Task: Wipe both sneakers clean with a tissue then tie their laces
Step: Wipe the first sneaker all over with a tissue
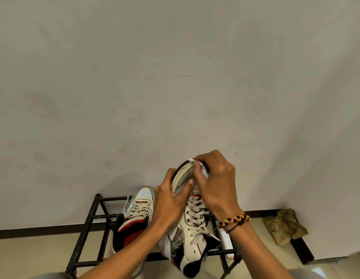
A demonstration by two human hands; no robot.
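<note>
The white lace-up sneaker with black and red trim [192, 228] is lifted toe-up above the black metal shoe rack [90, 220], and you are in the wiping step. Your left hand [171, 200] grips its forefoot, fingers curled round the sole edge. Your right hand [214, 182] pinches a white tissue [203, 170] against the toe rim, fingers bunched together on it. Next, I'd judge, you work the tissue along the sole edge, turning the shoe as needed. Its matching sneaker [135, 216] sits on the rack just to the left, laces loose, not yet tied. The pale wall [175, 77] stands close behind the toe; open room lies towards you.
</note>
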